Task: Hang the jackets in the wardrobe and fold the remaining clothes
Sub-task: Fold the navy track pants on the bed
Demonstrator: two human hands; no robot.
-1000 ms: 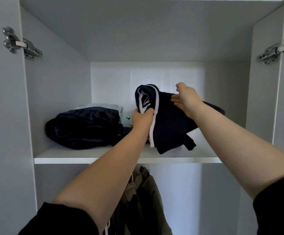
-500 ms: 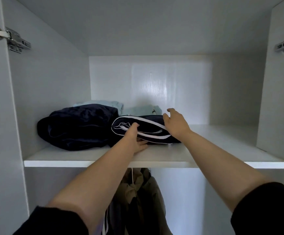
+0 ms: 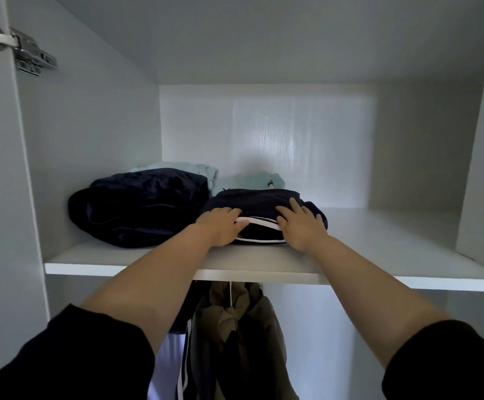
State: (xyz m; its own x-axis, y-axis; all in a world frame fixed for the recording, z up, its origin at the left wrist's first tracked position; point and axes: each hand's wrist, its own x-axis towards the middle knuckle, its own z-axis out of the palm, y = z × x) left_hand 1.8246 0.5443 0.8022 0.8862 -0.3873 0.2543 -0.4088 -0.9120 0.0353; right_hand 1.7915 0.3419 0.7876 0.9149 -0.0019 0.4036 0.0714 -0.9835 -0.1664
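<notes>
A folded navy garment with white stripes (image 3: 259,203) lies on the white wardrobe shelf (image 3: 379,241), near its middle. My left hand (image 3: 220,225) rests on its left front edge with fingers laid flat. My right hand (image 3: 298,225) presses on its right side, fingers spread and straight. To the left sits a folded dark navy bundle (image 3: 139,206). Light blue folded clothes (image 3: 249,180) lie behind both. Below the shelf hang jackets (image 3: 235,336), an olive one in front.
The right half of the shelf is bare. White side walls (image 3: 90,140) close the compartment on both sides. A metal door hinge (image 3: 15,47) sticks out at the upper left.
The striped garment went from held up in the air to lying flat on the shelf. Both hands now rest on top of it, and the view has moved closer.
</notes>
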